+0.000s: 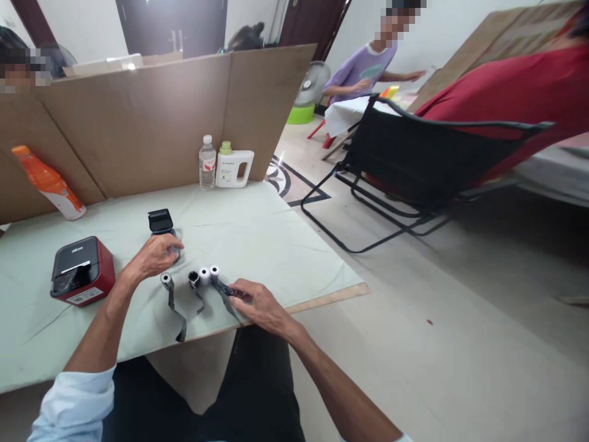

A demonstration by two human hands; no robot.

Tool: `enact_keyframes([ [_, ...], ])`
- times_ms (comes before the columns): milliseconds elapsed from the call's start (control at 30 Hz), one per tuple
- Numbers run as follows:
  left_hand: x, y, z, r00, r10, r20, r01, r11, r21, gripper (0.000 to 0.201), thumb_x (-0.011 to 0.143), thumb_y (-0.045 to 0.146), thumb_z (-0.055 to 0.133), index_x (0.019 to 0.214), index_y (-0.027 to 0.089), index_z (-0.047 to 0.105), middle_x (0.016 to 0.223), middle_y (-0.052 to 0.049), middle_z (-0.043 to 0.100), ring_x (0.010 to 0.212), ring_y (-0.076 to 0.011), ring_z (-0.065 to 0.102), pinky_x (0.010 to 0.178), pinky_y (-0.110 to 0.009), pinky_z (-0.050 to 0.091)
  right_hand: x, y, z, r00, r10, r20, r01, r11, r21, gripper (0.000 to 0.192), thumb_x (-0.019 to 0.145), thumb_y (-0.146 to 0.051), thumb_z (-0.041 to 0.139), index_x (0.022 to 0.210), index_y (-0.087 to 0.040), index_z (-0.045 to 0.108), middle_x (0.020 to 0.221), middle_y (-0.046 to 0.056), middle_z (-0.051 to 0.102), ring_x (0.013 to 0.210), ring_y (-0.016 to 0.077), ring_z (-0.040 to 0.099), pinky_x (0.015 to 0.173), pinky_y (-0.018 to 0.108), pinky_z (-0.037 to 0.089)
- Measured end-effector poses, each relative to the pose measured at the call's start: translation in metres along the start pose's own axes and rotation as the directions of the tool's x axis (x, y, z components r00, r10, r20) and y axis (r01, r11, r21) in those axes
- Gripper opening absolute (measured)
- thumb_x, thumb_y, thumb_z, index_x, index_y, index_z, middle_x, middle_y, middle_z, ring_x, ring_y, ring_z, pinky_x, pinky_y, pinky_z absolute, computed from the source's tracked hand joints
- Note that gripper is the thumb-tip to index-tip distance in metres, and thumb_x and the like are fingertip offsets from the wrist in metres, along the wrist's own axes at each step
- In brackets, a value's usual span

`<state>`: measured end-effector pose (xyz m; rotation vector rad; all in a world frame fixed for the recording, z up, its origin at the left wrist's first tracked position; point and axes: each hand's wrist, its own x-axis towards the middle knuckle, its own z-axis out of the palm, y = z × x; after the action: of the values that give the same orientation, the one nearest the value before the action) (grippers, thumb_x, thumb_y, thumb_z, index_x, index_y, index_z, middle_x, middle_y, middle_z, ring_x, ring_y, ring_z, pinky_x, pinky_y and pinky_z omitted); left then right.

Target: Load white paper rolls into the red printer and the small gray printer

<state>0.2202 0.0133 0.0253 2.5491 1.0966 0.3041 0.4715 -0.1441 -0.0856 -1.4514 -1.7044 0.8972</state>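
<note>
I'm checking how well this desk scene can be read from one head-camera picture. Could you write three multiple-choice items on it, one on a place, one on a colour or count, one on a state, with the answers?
1. Where does the red printer stand?
A. At the left of the table
B. Beside the white jug
C. On the floor

2. How many bottles or jugs stand upright at the cardboard wall?
A. None
B. Two
C. Five

3. What is the left hand doing?
A. Hanging off the table
B. Resting on the small black device
C. Holding the orange bottle

Answers:
1 A: the printer sits at the table's left, far from the white jug.
2 B: the clear water bottle and the white jug stand; the orange bottle leans.
3 B: its fingers lie on the small black device, while the right hand pinches a dark strip by the small rolls.
</note>
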Motion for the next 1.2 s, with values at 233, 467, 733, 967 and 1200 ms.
enact_keyframes([
  [233,-0.016,0.022,0.043,0.979,0.036,0.201,-0.049,0.997,0.062,0.041,0.075,0.015,0.067,0.115,0.021,0.069,0.117,-0.009,0.074,0.11,-0.0269,0.068,0.095,-0.035,0.052,0.003,0.0,-0.002,0.995,0.044,-0.092,-0.043,0.999,0.012,0.024,0.09,-0.036,0.063,0.103,-0.018,0.073,0.092,0.005,0.073,0.079,0.0179,0.065,0.076,0.03,0.05],
  [467,-0.022,0.008,0.06,0.996,0.088,0.022,-0.089,0.996,0.008,0.023,0.076,0.015,0.059,0.096,0.024,0.064,0.094,-0.004,0.074,0.089,-0.024,0.07,0.081,-0.032,0.052,0.021,-0.008,0.0,0.978,0.031,-0.205,-0.024,0.999,0.037,0.017,0.084,-0.028,0.072,0.098,-0.018,0.073,0.088,0.002,0.073,0.073,0.0141,0.064,0.069,0.026,0.05],
  [733,-0.024,-0.003,0.052,0.982,0.185,-0.047,-0.189,0.977,-0.1,0.027,0.079,0.021,0.056,0.099,0.026,0.073,0.097,-0.004,0.077,0.087,-0.0228,0.072,0.077,-0.03,0.056,0.037,-0.018,0.0,0.963,-0.043,-0.266,0.064,0.996,0.067,0.016,0.084,-0.027,0.075,0.098,-0.019,0.072,0.092,0.002,0.07,0.073,0.0131,0.063,0.067,0.025,0.049],
  [967,-0.006,-0.003,0.017,0.936,0.176,-0.305,-0.239,0.953,-0.185,0.027,0.08,0.027,0.058,0.098,0.025,0.077,0.098,-0.006,0.077,0.082,-0.0212,0.073,0.066,-0.027,0.058,0.068,-0.044,0.0,0.977,-0.019,-0.211,0.073,0.965,0.252,0.034,0.089,-0.034,0.073,0.12,-0.02,0.066,0.113,0.007,0.071,0.093,0.0171,0.068,0.08,0.028,0.052],
  [1200,0.011,0.0,0.001,0.863,0.063,-0.501,-0.204,0.952,-0.231,0.026,0.076,0.03,0.058,0.096,0.021,0.072,0.096,-0.006,0.076,0.071,-0.018,0.07,0.07,-0.029,0.06,0.107,-0.066,0.021,0.983,0.065,0.173,-0.176,0.614,0.77,0.076,0.071,-0.056,0.088,0.128,-0.015,0.059,0.081,0.001,0.072,0.063,0.0158,0.07,0.059,0.025,0.052],
])
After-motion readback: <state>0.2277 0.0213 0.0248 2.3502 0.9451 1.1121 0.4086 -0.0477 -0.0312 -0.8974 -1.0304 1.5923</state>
